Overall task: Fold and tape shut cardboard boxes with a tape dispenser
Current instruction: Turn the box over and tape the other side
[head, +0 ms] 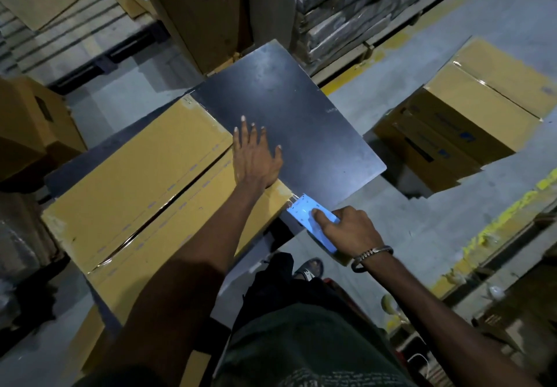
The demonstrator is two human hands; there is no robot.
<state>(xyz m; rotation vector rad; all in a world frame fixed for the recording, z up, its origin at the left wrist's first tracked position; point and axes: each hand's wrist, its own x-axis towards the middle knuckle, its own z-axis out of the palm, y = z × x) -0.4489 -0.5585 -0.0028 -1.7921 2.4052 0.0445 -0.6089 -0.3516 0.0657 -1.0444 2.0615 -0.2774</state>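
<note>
Left hand (256, 157) lies flat, fingers spread, on the box (141, 181); right hand (346, 230) grips the tape dispenser (310, 221). Tape, seemingly at the corner, may wrinkle if the box slides.

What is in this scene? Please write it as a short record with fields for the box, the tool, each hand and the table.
box: flat brown cardboard box, top flaps closed, centre seam visible
tool: light blue tape dispenser, at the box's near right corner
left hand: open, fingers spread, pressing at the box's right end
right hand: gripping the dispenser
table: dark rectangular table top, under the box
</note>
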